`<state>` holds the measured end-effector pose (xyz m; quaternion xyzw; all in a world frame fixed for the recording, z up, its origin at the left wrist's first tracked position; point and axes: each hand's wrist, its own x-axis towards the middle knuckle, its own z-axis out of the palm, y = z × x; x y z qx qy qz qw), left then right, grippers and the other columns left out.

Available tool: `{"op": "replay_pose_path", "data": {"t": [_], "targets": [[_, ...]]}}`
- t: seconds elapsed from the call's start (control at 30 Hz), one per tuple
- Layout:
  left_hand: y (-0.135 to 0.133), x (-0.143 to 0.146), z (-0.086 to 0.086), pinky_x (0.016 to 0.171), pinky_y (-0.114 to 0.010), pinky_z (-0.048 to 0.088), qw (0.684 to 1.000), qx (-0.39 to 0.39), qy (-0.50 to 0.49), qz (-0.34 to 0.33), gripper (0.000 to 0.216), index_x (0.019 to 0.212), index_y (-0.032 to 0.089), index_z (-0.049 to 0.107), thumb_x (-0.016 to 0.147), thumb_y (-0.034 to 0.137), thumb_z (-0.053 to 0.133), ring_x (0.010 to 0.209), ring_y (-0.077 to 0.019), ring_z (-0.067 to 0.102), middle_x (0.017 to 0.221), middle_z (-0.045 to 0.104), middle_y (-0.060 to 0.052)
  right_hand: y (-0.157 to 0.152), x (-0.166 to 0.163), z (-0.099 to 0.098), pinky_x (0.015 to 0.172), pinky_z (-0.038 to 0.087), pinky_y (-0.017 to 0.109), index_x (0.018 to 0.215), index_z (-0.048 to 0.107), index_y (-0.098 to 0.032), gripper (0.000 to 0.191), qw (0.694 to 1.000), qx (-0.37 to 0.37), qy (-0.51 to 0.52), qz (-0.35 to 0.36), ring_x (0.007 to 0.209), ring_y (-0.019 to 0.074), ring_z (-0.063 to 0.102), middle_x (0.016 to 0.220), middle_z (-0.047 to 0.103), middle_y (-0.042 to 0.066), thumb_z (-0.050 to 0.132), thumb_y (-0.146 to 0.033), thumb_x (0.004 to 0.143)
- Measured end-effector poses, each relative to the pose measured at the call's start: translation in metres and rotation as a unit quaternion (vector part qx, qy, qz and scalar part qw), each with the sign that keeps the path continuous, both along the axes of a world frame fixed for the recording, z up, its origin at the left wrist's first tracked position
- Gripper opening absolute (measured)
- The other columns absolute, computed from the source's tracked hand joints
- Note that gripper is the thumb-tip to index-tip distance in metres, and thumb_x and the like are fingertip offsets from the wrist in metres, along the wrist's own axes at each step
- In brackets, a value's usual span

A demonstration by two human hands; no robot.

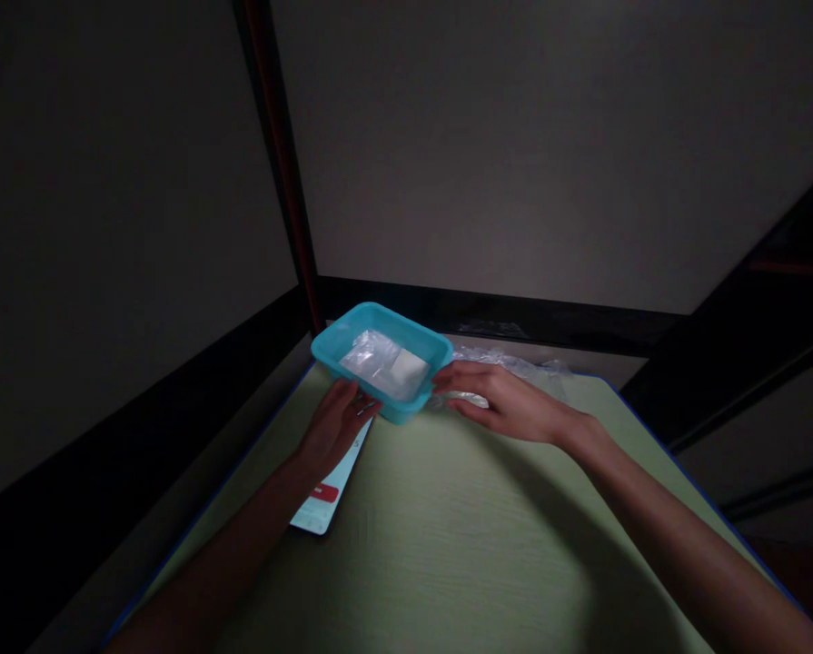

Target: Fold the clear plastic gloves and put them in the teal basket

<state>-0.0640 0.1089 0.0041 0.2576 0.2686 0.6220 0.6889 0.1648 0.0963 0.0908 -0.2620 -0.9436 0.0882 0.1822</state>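
Note:
A turquoise plastic basin (416, 329) is at the far left part of the table, one corner toward me. Inside it lie a clear plastic packet (373, 356) and a small whitish block (408, 369). My left hand (334, 425) is at the basin's near-left side, its fingers bent against the rim. At the right corner, my right hand (498, 397) has its fingertips at the rim, with the thumb held apart below. Under my left wrist a phone (317, 518) with a lit screen lies on the table; its far end is hidden by the hand and basin.
Crumpled clear plastic (508, 361) lies along the table's back edge, behind my right hand. The pale green table (447, 545) has a blue edge. Dark-framed grey panels (515, 163) stand close behind it and on the left. The light is dim.

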Motion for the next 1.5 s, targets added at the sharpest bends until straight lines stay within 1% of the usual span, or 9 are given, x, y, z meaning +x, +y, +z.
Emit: {"op": "replay_pose_path", "data": {"t": [0.23, 0.57, 0.8, 0.97, 1.13, 1.23, 1.33, 1.47, 1.5], "targets": [[0.009, -0.002, -0.003, 0.077, -0.031, 0.053, 0.998, -0.007, -0.020, 0.057, 0.019, 0.063, 0.015, 0.055, 0.078, 0.004, 0.059, 0.066, -0.0120, 0.064, 0.066, 0.066, 0.001, -0.009, 0.002, -0.014, 0.088, 0.047, 0.036, 0.106, 0.060, -0.012, 0.023, 1.000, -0.020, -0.011, -0.019, 0.100, 0.0196, 0.059, 0.107, 0.062, 0.011, 0.046, -0.014, 0.088], [0.009, -0.003, 0.001, 0.073, -0.025, 0.054, 0.996, -0.032, 0.010, 0.077, 0.024, 0.055, 0.014, 0.053, 0.074, 0.000, 0.057, 0.064, -0.0124, 0.067, 0.058, 0.066, 0.000, -0.020, 0.009, -0.040, 0.087, 0.047, 0.034, 0.106, 0.062, -0.013, 0.025, 0.996, -0.031, -0.059, -0.054, 0.099, 0.0197, 0.059, 0.109, 0.063, 0.010, 0.045, -0.016, 0.088], [-0.003, 0.004, 0.010, 0.068, -0.023, 0.054, 0.993, -0.082, 0.045, 0.068, 0.020, 0.063, 0.012, 0.058, 0.075, -0.003, 0.049, 0.059, -0.0128, 0.067, 0.059, 0.067, -0.003, -0.017, 0.042, -0.082, 0.089, 0.046, 0.035, 0.093, 0.067, -0.015, 0.022, 0.967, -0.003, -0.091, -0.240, 0.105, 0.0243, 0.057, 0.115, 0.061, 0.013, 0.050, -0.011, 0.080], [-0.021, 0.026, 0.013, 0.076, -0.026, 0.053, 0.993, -0.090, 0.076, 0.020, 0.018, 0.072, 0.012, 0.058, 0.074, -0.001, 0.046, 0.065, -0.0142, 0.068, 0.063, 0.069, -0.005, -0.007, 0.070, -0.101, 0.099, 0.037, 0.046, 0.106, 0.062, -0.008, 0.029, 0.921, 0.020, -0.068, -0.384, 0.122, 0.0327, 0.043, 0.135, 0.043, 0.022, 0.047, -0.016, 0.083], [-0.038, 0.051, 0.003, 0.081, -0.031, 0.051, 0.989, -0.069, 0.120, -0.045, 0.013, 0.072, 0.014, 0.058, 0.068, 0.003, 0.051, 0.071, -0.0169, 0.068, 0.067, 0.069, -0.004, -0.003, 0.075, -0.105, 0.098, 0.032, 0.056, 0.113, 0.057, -0.010, 0.034, 0.891, 0.018, -0.057, -0.450, 0.122, 0.0350, 0.042, 0.125, 0.053, 0.020, 0.046, -0.011, 0.081], [-0.045, 0.063, -0.006, 0.078, -0.030, 0.050, 0.984, -0.048, 0.155, -0.070, 0.011, 0.069, 0.014, 0.058, 0.061, 0.006, 0.059, 0.070, -0.0168, 0.066, 0.066, 0.067, -0.003, -0.012, 0.067, -0.101, 0.100, 0.028, 0.057, 0.117, 0.054, -0.010, 0.036, 0.895, 0.026, -0.041, -0.443, 0.118, 0.0329, 0.045, 0.124, 0.054, 0.019, 0.041, -0.010, 0.083], [-0.050, 0.070, -0.014, 0.074, -0.030, 0.049, 0.978, -0.027, 0.187, -0.089, 0.014, 0.068, 0.014, 0.057, 0.057, 0.009, 0.064, 0.071, -0.0171, 0.065, 0.068, 0.066, -0.003, -0.033, 0.053, -0.095, 0.103, 0.026, 0.052, 0.116, 0.054, -0.011, 0.035, 0.920, 0.026, -0.031, -0.390, 0.114, 0.0282, 0.049, 0.120, 0.055, 0.017, 0.042, -0.012, 0.084], [-0.053, 0.073, -0.025, 0.072, -0.029, 0.049, 0.972, -0.018, 0.218, -0.087, 0.023, 0.078, 0.017, 0.054, 0.059, 0.013, 0.066, 0.069, -0.0162, 0.064, 0.070, 0.064, 0.001, -0.073, 0.033, -0.087, 0.089, 0.045, 0.030, 0.108, 0.059, -0.015, 0.027, 0.963, -0.016, -0.028, -0.266, 0.097, 0.0173, 0.059, 0.108, 0.060, 0.009, 0.047, -0.015, 0.084], [-0.053, 0.073, -0.028, 0.072, -0.029, 0.049, 0.971, -0.017, 0.223, -0.081, 0.025, 0.082, 0.018, 0.052, 0.061, 0.014, 0.066, 0.068, -0.0159, 0.064, 0.070, 0.064, 0.002, -0.082, 0.030, -0.085, 0.088, 0.046, 0.030, 0.108, 0.058, -0.014, 0.026, 0.976, -0.048, 0.000, -0.214, 0.098, 0.0180, 0.058, 0.109, 0.060, 0.011, 0.046, -0.017, 0.085]]}}
